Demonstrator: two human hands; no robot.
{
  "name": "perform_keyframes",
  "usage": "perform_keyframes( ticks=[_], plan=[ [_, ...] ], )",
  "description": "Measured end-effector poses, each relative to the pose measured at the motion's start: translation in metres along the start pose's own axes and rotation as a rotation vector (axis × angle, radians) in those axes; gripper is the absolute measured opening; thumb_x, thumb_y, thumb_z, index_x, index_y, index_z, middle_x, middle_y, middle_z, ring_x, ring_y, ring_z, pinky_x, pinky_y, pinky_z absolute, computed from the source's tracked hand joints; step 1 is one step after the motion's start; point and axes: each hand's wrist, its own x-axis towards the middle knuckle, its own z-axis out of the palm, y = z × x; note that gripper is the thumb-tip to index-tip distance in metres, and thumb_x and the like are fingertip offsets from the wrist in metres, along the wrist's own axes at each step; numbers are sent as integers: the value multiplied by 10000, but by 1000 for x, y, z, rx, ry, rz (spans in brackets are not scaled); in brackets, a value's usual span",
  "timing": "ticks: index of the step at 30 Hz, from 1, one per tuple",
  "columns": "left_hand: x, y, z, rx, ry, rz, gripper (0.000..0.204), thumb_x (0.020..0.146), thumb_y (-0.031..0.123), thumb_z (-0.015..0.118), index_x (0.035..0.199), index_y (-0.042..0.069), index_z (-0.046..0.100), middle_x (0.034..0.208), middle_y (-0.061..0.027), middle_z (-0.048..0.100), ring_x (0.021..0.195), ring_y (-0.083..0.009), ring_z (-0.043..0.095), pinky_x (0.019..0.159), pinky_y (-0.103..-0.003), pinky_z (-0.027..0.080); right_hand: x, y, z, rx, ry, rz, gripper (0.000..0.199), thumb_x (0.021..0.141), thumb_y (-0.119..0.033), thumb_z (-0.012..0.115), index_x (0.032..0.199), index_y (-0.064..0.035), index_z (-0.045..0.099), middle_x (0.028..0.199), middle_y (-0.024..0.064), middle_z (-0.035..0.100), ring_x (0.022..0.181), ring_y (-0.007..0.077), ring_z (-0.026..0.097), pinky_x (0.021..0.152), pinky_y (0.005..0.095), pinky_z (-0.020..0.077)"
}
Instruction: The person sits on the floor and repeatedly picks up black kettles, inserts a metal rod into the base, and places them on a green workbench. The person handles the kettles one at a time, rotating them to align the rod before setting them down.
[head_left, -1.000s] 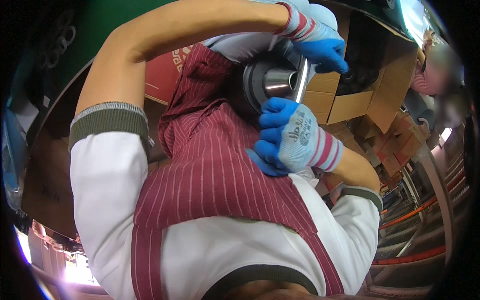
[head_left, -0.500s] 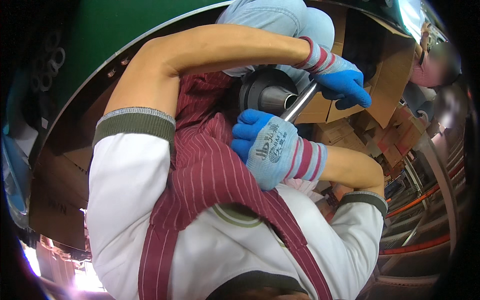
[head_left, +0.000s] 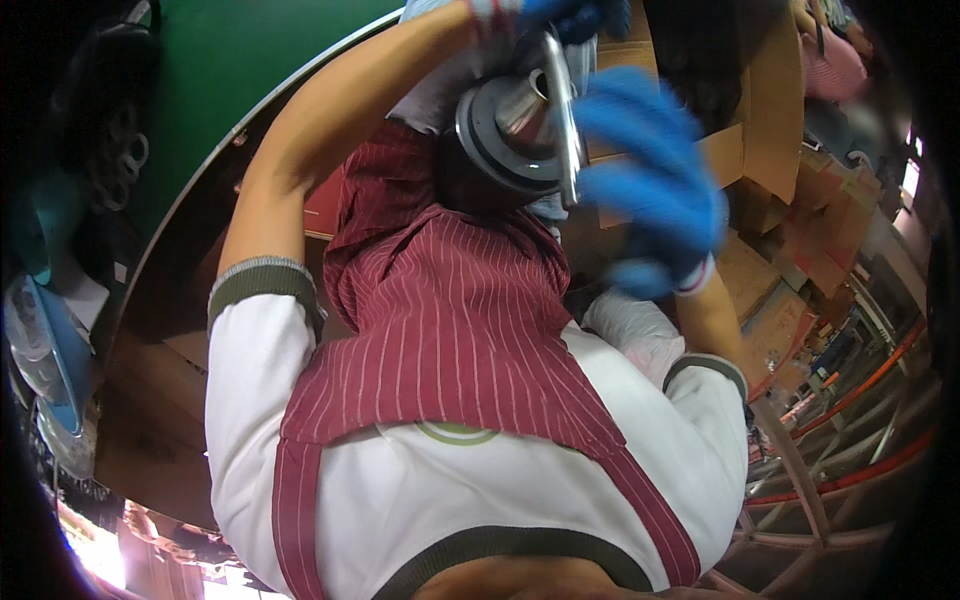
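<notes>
Best done by keeping the disc part (head_left: 510,135) steady while the free hand works its rod (head_left: 565,120), a judgement only. Left hand (head_left: 560,15), blue-gloved at the top edge, closes on the rod's upper end; its fingers are mostly cut off. The disc sits just below it. Right hand (head_left: 655,195), blurred, fingers loosely spread, is just right of the rod; contact can't be told. Boxes (head_left: 760,180) lie beyond.

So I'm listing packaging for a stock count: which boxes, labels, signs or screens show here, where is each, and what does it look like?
Cardboard boxes: upper right, behind the blurred right hand; brown, open flaps.
More cartons: right, below those; brown and reddish, stacked loosely.
Red panel: under the left arm, left of the apron; flat, mostly hidden.
No signs or screens are visible.
</notes>
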Motion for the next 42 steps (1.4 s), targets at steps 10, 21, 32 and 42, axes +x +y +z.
perform_keyframes(
  ticks=[10, 21, 32, 42],
  plan=[
    [-206, -35, -132, -514, 609, -85, 548, 1013, 591, 512, 1035, 68, 675, 607, 43, 467, 449, -94, 389, 430, -252, 328, -104, 28, 58, 249, 375, 487, 973, 824, -494, 831, 1529, 22, 403, 1547, 216, 451, 1449, 361, 426, 1212, 452, 332],
    [-307, -136, -185, 800, 1638, 99, 462, 958, 271, 706, 1346, 36, 613, 955, -88, 705, 802, -191, 659, 740, -335, 528, -85, 12, 73, -237, 170, -31, 665, 743, -344, 849, 1366, -243, 637, 1498, 91, 535, 1408, 464, 460, 1146, 615, 411],
    [-298, -71, -134, 1421, 1433, -64, 773, 863, 378, 798, 1443, -36, 499, 1415, -292, 549, 1243, -449, 578, 1084, -470, 446, -38, 7, 26, -313, 421, -108, 574, 756, -260, 838, 1302, -163, 687, 1416, 98, 604, 1393, 439, 481, 1175, 588, 366],
    [-231, 57, -26, 1108, 699, 901, 1100, 661, 401, 974, 1563, 224, 370, 1607, -288, 302, 1460, -488, 367, 1201, -565, 321, 86, 153, 86, 1152, 714, 433, 419, 1059, -223, 580, 1454, -85, 549, 1369, 134, 623, 1289, 261, 593, 1097, 376, 484]
  ],
)
